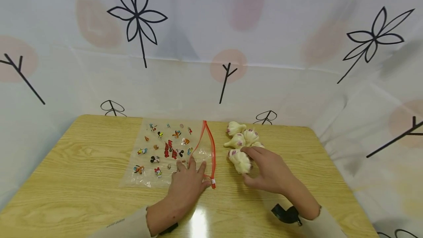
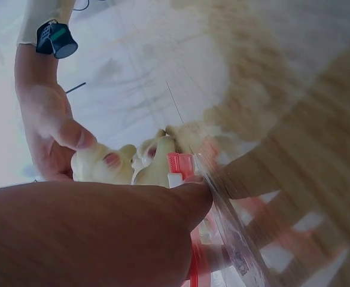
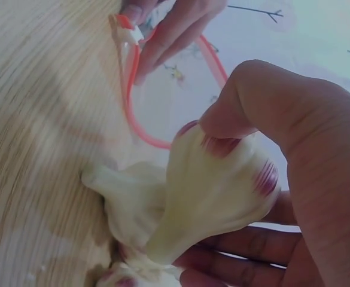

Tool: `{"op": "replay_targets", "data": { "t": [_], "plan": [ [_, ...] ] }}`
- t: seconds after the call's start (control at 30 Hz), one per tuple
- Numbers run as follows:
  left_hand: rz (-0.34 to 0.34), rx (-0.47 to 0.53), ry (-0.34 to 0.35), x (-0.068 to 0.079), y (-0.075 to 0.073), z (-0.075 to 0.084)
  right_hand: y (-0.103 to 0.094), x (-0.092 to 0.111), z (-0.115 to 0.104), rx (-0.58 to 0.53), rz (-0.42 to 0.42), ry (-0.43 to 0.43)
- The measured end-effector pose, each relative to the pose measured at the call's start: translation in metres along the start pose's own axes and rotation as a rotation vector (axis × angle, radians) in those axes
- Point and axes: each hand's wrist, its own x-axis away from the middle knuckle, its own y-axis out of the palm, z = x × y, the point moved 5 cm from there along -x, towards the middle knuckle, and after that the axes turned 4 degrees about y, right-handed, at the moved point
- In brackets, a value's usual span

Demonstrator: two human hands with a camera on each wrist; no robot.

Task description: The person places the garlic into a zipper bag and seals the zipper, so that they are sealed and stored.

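Observation:
A clear zip bag [image 1: 132, 173] printed with small cartoon figures lies flat on the table, its red-edged mouth [image 1: 213, 153] gaping toward the right. My left hand [image 1: 186, 181] rests on the bag near that mouth, fingers spread, thumb beside the slider [image 1: 213, 181]. My right hand [image 1: 272, 170] grips a garlic bulb [image 3: 216, 185], cream with purple patches, between thumb and fingers. Close by it, more garlic bulbs [image 1: 235, 141] sit in a cluster right of the bag. The left wrist view has my left forearm [image 2: 85, 233] covering much of the scene.
The light wooden table [image 1: 82, 150] has rounded far corners. Behind and beside it hangs a white cloth [image 1: 185, 83] with drawn leaves and pale blots. A dark wrist camera strap [image 1: 286, 214] sits on my right wrist.

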Motion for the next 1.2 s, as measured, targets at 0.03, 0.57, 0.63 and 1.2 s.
{"op": "replay_targets", "data": {
  "t": [0.03, 0.57, 0.63, 1.2],
  "plan": [
    [0.002, -0.002, -0.001, 0.0, 0.0, 0.0, 0.001, -0.001, -0.001, -0.002, -0.003, 0.002],
    [0.023, -0.028, 0.011, 0.0, -0.002, 0.001, 0.004, -0.029, -0.022, -0.06, 0.047, -0.037],
    [0.013, -0.024, 0.009, 0.0, -0.002, 0.001, 0.004, -0.032, -0.024, -0.062, 0.042, -0.044],
    [0.022, -0.067, 0.014, 0.0, 0.0, 0.002, 0.017, -0.057, -0.038, -0.085, -0.006, -0.049]
  ]
}}
